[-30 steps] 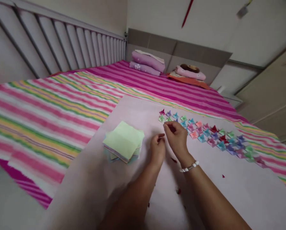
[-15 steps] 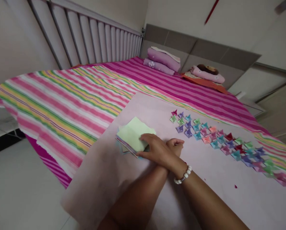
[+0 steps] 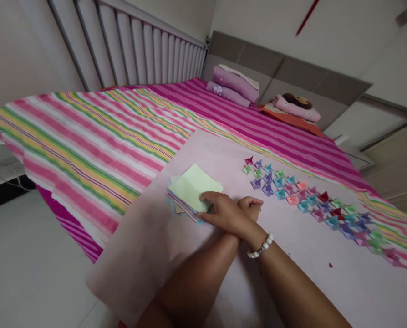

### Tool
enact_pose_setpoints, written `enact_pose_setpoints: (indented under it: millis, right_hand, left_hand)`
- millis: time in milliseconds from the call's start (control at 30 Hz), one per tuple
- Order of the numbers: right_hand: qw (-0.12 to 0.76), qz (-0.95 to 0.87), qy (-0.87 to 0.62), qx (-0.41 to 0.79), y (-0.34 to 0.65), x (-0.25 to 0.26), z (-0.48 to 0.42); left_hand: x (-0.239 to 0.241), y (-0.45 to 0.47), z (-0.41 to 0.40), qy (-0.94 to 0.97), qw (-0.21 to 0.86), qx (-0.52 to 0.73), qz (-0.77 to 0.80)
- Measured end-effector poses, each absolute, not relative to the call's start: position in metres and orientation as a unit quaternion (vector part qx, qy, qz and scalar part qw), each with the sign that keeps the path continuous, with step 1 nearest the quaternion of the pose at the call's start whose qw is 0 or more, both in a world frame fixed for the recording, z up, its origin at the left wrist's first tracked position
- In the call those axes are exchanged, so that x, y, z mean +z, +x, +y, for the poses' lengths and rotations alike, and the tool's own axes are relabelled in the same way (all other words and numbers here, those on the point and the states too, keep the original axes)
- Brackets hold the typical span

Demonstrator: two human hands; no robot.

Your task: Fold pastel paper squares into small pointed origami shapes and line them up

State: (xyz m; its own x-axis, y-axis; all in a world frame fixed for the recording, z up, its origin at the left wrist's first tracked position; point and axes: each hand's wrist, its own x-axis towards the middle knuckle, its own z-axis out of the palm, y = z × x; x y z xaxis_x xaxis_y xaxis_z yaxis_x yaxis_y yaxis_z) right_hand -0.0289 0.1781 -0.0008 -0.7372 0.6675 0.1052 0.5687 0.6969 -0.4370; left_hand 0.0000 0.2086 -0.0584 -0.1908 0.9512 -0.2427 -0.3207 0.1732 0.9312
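- Right hand (image 3: 220,212), crossed over left arm (image 3: 203,273), touched the paper stack (image 3: 191,187), fingers parted.
- Left hand (image 3: 251,206) curled; hold unclear.
- Folded papers (image 3: 304,207) stood rightward.

The stack (image 3: 191,184) is pale green on top; at its three o'clock, papers (image 3: 304,207) in red, purple, blue, green, pink and coral; at ten, cloth (image 3: 97,141) striped pink, white, yellow and green.

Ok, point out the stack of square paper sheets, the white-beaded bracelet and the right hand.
Stack of square paper sheets (image 3: 190,186): head view, on its pale green top.
White-beaded bracelet (image 3: 265,245): head view, on its beads.
Right hand (image 3: 226,213): head view, on the back of it.
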Motion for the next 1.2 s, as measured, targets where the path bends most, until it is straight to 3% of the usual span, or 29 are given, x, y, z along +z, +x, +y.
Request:
enact_pose_setpoints:
  millis: [367, 700, 933, 1200]
  right_hand:
    - [0.097, -0.9, -0.351, 0.241, -0.028, 0.004, 0.179]
    - [0.086, -0.908, -0.351, 0.212, -0.031, 0.008, 0.177]
    - [0.144, -0.908, -0.344, 0.19, -0.058, 0.003, 0.18]
    - [0.083, -0.913, -0.368, 0.157, -0.081, -0.008, 0.182]
  left_hand:
    - [-0.066, 0.003, 0.209, 0.308, 0.568, 0.553, 0.526]
    - [-0.061, 0.002, 0.212, 0.292, 0.576, 0.564, 0.515]
    - [-0.054, -0.003, 0.206, 0.282, 0.594, 0.56, 0.504]
    - [-0.056, -0.005, 0.207, 0.259, 0.62, 0.561, 0.484]
